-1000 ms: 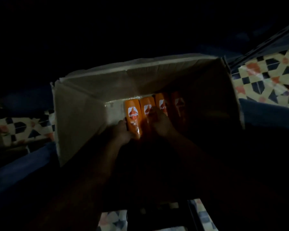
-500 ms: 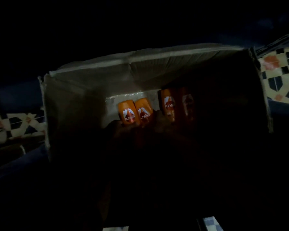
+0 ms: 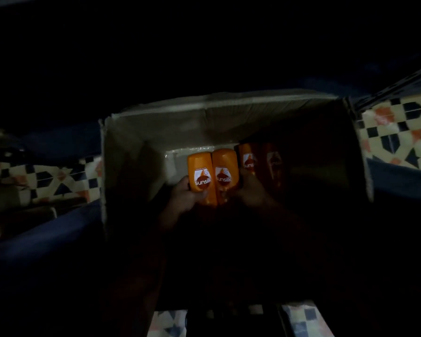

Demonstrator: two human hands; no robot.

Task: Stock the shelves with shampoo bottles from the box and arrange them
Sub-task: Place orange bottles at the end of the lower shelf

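the fingers of the left hand [image 3: 185,195] are curled round the lower part of an orange sunsilk shampoo bottle [image 3: 201,175], the thumb lying across its front just under the label. the right hand [image 3: 249,190] sits at the lower right side of a second orange sunsilk bottle [image 3: 225,175]; its fingers seem wrapped on that bottle, though the dim light hides most of them. the two bottles are upright and touching side by side, just left of the middle of the frame, inside the cardboard box [image 3: 204,127].

right of the held pair, deeper in shadow, two more orange bottles [image 3: 248,159] stand against the far wall of the box; their labels barely show. both forearms run down from the hands into the dark lower middle of the frame.

the box is open toward the camera, its pale far wall and left wall catching the only light. outside it, a patterned tile floor [image 3: 394,132] of cream, navy and orange shows at the right edge, at the left edge and in the lower middle. the upper part of the frame is too dark to read.
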